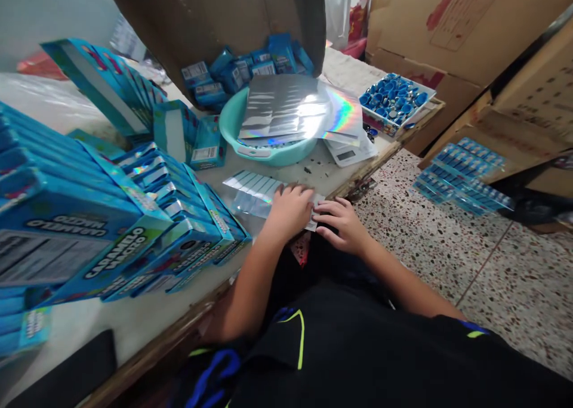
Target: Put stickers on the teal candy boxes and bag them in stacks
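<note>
A silver strip-patterned card sheet (253, 184) lies at the table's near edge, with a clear plastic layer showing beside its left part. My left hand (290, 211) rests on top of the sheet, fingers bent and closed against it. At the sheet's right end, the fingers of my right hand (342, 224) grip the pale edge. Both hands are close together, and what is beneath the palms is hidden. Just behind them stands a turquoise basin (264, 153) with a stack of shiny silver sheets (286, 107) across it.
Blue candy boxes (116, 235) stand in rows at left. Behind the basin, an open carton (215, 14) holds small blue packs (264, 68). A white tray of blue caps (394, 98) and a digital scale (351, 154) are at right. Blister packs (463, 175) sit beyond the table edge.
</note>
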Action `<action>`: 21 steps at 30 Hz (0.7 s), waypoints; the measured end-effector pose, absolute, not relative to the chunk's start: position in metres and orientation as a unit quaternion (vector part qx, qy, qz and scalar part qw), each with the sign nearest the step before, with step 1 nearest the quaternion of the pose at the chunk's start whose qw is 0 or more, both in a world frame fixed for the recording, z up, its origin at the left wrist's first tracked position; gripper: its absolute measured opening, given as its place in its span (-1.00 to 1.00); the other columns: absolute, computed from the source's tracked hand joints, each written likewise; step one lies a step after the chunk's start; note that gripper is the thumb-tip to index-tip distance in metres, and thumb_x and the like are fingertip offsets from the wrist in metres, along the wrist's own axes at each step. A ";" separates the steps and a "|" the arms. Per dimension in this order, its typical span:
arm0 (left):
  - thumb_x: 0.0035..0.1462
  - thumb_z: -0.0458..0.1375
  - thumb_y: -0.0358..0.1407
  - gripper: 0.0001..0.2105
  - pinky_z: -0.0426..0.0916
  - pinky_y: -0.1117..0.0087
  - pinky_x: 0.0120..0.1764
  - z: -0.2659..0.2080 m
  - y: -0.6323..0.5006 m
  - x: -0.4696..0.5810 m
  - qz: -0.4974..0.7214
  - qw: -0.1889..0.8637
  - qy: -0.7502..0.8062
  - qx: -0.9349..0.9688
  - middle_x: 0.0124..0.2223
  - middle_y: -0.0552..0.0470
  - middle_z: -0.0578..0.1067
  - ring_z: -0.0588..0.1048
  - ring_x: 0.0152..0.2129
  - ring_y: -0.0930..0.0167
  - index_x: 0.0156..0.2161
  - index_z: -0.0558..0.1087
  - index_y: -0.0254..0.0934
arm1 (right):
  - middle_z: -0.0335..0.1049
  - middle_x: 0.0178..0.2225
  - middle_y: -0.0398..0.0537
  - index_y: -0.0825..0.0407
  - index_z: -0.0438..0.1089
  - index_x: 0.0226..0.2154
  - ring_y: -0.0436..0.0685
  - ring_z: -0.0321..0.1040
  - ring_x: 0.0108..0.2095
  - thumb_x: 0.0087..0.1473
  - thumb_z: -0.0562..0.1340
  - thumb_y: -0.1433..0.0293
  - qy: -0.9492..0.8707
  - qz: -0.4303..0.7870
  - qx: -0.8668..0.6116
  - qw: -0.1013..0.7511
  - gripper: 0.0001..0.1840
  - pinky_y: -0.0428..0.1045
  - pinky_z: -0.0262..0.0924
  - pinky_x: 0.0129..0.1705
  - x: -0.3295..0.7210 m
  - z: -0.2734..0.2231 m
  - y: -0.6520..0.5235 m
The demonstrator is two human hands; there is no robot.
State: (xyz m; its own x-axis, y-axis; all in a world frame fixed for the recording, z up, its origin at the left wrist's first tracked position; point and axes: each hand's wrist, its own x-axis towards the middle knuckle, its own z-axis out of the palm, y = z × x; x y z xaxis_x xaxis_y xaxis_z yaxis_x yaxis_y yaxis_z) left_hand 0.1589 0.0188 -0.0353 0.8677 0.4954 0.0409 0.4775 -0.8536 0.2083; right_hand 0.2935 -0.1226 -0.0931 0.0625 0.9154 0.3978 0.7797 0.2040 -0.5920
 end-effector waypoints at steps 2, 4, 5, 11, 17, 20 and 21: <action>0.36 0.05 -0.34 -0.60 0.11 -0.15 0.30 -0.038 0.020 0.159 0.034 0.085 0.245 0.965 0.18 -0.17 0.51 0.37 0.20 0.08 0.25 0.43 -0.16 | 0.57 0.08 0.05 -0.08 0.57 -0.07 0.24 0.40 0.22 0.36 0.14 0.28 -0.659 0.112 -0.616 0.417 -0.71 0.33 0.02 0.34 0.297 -0.097 -0.124; 0.36 0.05 -0.32 -0.59 0.13 -0.17 0.29 -0.038 0.020 0.159 0.034 0.076 0.244 0.966 0.19 -0.19 0.49 0.37 0.19 0.05 0.26 0.44 -0.13 | 0.61 -0.01 0.06 -0.07 0.58 -0.16 0.21 0.49 0.12 0.37 0.10 0.28 -0.624 0.127 -0.613 0.467 -0.68 0.28 0.18 0.27 0.299 -0.098 -0.124; 0.36 0.06 -0.32 -0.60 0.14 -0.17 0.28 -0.037 0.020 0.159 0.033 0.073 0.241 0.967 0.18 -0.19 0.49 0.37 0.18 0.04 0.25 0.45 -0.11 | 0.62 -0.07 0.07 -0.06 0.58 -0.20 0.21 0.53 0.05 0.37 0.10 0.26 -0.598 0.129 -0.619 0.493 -0.67 0.24 0.28 0.20 0.300 -0.097 -0.124; 0.36 0.08 -0.35 -0.69 0.14 -0.11 0.31 -0.042 0.022 0.153 0.085 0.098 0.183 0.975 0.19 -0.08 0.53 0.43 0.17 0.15 0.09 0.56 -0.05 | 0.56 -0.20 0.10 0.02 0.55 -0.23 0.21 0.51 -0.13 0.34 0.14 0.26 -0.482 0.053 -0.683 0.546 -0.71 0.15 0.40 0.01 0.314 -0.085 -0.118; 0.29 0.19 -0.33 -0.89 0.11 -0.14 0.35 -0.053 0.014 0.131 0.202 0.212 0.103 0.951 0.03 -0.01 0.65 0.51 0.14 0.21 -0.14 0.57 -0.15 | 0.56 -0.02 0.11 0.00 0.53 -0.07 0.28 0.46 0.07 0.29 0.21 0.23 -0.558 0.079 -0.702 0.435 -0.72 0.32 0.13 0.26 0.317 -0.079 -0.103; 0.25 0.18 -0.43 -0.90 0.32 0.03 0.28 -0.050 -0.003 0.109 0.284 0.291 0.057 0.912 -0.15 0.04 0.68 0.64 -0.12 0.38 -0.22 0.52 -0.18 | 0.58 -0.02 0.12 0.00 0.50 0.01 0.32 0.48 0.05 0.29 0.21 0.20 -0.595 0.112 -0.703 0.374 -0.66 0.44 -0.06 0.33 0.311 -0.086 -0.096; 0.24 0.18 -0.45 -0.89 0.41 0.09 0.22 -0.046 -0.010 0.100 0.323 0.305 0.056 0.894 -0.18 0.05 0.67 0.65 -0.19 0.41 -0.22 0.51 -0.17 | 0.59 -0.07 0.11 0.00 0.51 0.00 0.33 0.50 0.00 0.28 0.21 0.19 -0.594 0.115 -0.709 0.363 -0.66 0.47 -0.06 0.32 0.309 -0.089 -0.094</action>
